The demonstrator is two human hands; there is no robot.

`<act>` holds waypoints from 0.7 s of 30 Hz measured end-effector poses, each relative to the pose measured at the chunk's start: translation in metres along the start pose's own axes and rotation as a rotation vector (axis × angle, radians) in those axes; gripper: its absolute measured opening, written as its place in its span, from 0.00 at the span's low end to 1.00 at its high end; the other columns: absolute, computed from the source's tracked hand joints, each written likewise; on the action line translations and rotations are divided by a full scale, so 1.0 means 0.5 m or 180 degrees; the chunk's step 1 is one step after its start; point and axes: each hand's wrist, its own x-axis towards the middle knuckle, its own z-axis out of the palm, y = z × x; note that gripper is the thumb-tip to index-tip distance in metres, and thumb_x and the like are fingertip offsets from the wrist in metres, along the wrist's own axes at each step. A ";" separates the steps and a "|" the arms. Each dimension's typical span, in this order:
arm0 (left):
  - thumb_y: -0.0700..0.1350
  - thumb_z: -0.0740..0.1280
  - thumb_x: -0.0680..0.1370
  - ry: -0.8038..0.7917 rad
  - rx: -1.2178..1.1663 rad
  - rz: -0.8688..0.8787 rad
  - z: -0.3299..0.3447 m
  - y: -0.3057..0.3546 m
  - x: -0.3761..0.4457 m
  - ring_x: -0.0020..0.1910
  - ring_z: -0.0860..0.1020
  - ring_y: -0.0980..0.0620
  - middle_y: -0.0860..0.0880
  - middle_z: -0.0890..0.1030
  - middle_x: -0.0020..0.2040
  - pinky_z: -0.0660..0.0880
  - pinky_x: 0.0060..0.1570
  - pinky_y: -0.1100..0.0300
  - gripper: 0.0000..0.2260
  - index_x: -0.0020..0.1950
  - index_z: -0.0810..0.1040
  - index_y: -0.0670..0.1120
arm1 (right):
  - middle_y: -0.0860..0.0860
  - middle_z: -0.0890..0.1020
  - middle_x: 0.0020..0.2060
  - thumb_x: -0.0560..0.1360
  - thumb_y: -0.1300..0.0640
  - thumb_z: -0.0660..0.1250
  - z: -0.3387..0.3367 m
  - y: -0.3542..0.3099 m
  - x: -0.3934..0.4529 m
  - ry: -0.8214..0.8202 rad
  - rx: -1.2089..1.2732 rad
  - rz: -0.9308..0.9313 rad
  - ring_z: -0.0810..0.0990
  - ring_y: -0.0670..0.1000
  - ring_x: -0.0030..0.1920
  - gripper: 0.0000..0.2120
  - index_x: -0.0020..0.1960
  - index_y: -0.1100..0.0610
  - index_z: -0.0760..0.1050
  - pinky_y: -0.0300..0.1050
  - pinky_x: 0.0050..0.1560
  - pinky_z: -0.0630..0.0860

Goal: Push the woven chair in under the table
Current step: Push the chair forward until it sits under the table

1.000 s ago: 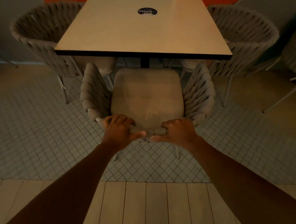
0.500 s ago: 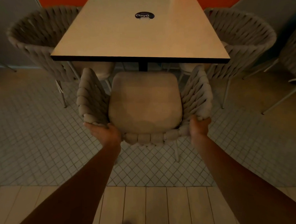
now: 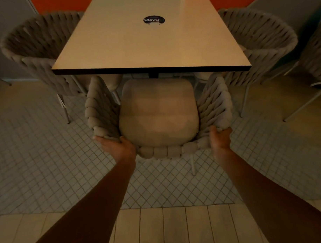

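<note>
Two other woven armchairs: one at far left (image 3: 35,53), one at far right (image 3: 262,43), each on thin metal legs. Part of a further seat at right edge (image 3: 317,57), cropped. Round black sticker (image 3: 153,20) with white lettering "ClayG", near the far end of the pale top. Small-tile floor (image 3: 39,162), diagonal grid, light grout. Pale plank flooring (image 3: 174,228) along the near edge, adjoining the tiles. Orange wall (image 3: 61,4) behind, grey panels (image 3: 7,21) at both sides.
</note>
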 end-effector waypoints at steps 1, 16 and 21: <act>0.35 0.63 0.80 0.0003 0.0004 -0.0007 0.004 0.002 0.000 0.79 0.58 0.42 0.38 0.53 0.81 0.58 0.74 0.55 0.39 0.82 0.40 0.42 | 0.64 0.75 0.65 0.78 0.54 0.64 0.002 -0.003 0.003 0.0019 0.0010 0.0006 0.77 0.64 0.61 0.28 0.74 0.59 0.59 0.53 0.55 0.76; 0.36 0.64 0.79 -0.0149 0.0089 0.0006 0.019 0.004 0.041 0.80 0.57 0.42 0.39 0.52 0.81 0.60 0.77 0.46 0.40 0.81 0.39 0.42 | 0.63 0.75 0.64 0.79 0.54 0.62 0.031 -0.019 0.015 0.0085 0.0012 0.0010 0.75 0.57 0.52 0.28 0.76 0.57 0.57 0.49 0.50 0.72; 0.36 0.64 0.79 -0.0127 0.0057 -0.0042 0.014 0.011 0.065 0.80 0.57 0.43 0.40 0.52 0.81 0.60 0.77 0.47 0.40 0.82 0.40 0.44 | 0.64 0.75 0.64 0.77 0.53 0.63 0.052 -0.018 0.007 0.0095 0.0031 0.0032 0.78 0.64 0.58 0.30 0.75 0.57 0.57 0.51 0.52 0.75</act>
